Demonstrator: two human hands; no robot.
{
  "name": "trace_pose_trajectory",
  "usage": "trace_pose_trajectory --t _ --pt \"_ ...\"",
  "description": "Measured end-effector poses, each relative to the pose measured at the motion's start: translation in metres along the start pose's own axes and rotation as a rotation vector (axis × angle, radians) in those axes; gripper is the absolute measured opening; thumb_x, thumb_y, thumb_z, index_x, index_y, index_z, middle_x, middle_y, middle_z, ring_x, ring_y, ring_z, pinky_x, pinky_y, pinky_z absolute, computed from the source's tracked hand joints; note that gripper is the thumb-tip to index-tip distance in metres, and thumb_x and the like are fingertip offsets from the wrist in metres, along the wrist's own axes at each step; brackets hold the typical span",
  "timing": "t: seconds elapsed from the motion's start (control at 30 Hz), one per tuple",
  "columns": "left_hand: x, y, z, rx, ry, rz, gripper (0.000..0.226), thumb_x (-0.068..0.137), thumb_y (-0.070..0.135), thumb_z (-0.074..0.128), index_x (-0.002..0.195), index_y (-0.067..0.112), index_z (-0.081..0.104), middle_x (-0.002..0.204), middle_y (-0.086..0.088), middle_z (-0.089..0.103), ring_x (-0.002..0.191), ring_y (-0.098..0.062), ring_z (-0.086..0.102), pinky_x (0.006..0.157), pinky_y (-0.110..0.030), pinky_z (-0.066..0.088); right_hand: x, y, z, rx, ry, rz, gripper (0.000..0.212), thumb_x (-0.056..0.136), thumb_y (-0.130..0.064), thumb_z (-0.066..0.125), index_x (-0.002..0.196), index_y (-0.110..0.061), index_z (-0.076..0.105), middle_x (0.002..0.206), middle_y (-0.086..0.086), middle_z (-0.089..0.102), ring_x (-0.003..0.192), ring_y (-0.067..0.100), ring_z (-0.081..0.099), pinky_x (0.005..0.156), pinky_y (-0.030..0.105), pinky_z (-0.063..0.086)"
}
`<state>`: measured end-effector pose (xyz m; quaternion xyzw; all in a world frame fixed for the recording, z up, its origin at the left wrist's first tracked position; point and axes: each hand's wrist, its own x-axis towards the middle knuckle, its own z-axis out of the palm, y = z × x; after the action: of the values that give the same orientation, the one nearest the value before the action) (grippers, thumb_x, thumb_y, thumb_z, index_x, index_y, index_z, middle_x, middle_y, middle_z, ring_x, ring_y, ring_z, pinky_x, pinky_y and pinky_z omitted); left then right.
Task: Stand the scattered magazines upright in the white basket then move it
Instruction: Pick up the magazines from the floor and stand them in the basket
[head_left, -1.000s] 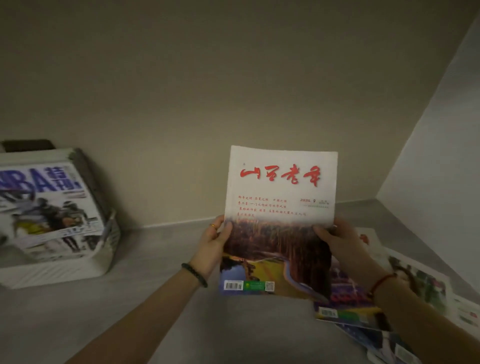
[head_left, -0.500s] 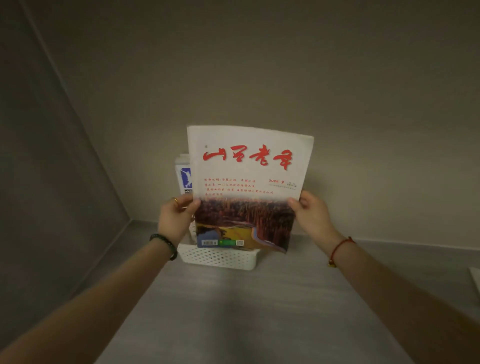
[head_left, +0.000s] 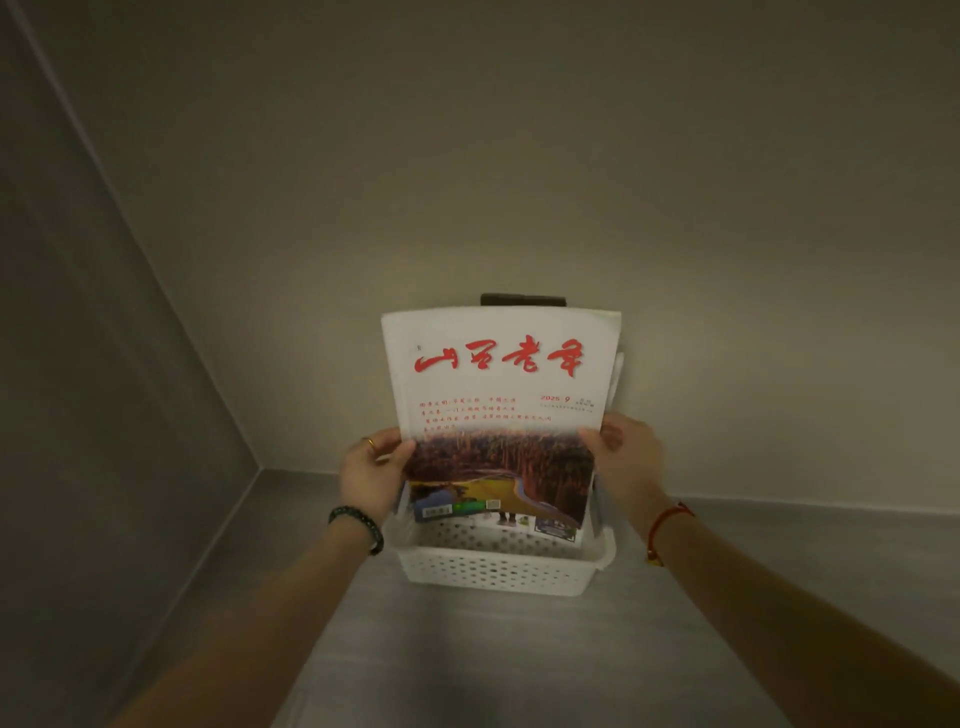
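Both the left hand (head_left: 371, 475) and the right hand (head_left: 626, 457) are closed on the side edges of the red-titled magazine (head_left: 501, 410), held upright, lower edge inside the white basket (head_left: 493, 569); other magazines stand behind it; release and moving the basket remain.

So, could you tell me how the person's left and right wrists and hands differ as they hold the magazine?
The left hand shows a gold ring on one finger; no ring is visible on the right hand. The left wrist wears a dark beaded bracelet; the right wears a thin red string bracelet. Both grip a side edge of the upright red-titled magazine over the white basket, thumbs on the cover.
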<state>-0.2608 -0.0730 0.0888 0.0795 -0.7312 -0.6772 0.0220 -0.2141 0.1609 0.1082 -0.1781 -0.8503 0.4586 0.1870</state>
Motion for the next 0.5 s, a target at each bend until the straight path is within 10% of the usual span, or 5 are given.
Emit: trace_pose_trajectory --t 0.17,0.5 --pt "0.009 -0.029 0.005 0.059 0.021 -0.022 0.012 0.081 0.011 0.063 0.084 0.014 0.051 0.087 -0.006 0.059 0.101 -0.036 0.058 0.089 -0.047 0.05 -0.004 0.032 0.016 -0.03 0.035 0.06 0.011 0.08 -0.017 0.065 0.081 -0.007 0.06 0.078 0.004 0.061 0.069 0.018 0.056 0.052 0.01 0.032" --pt "0.016 -0.014 0.024 0.051 -0.268 0.019 0.049 0.092 0.026 0.044 0.135 0.016 0.024 0.129 -0.007 0.048 0.117 -0.024 0.048 0.091 -0.036 0.045 0.009 0.023 0.025 0.195 -0.129 0.067 0.055 0.078 -0.015 0.067 0.125 -0.01 0.038 0.109 -0.002 0.051 0.103 0.017 0.052 0.084 0.033 0.047"
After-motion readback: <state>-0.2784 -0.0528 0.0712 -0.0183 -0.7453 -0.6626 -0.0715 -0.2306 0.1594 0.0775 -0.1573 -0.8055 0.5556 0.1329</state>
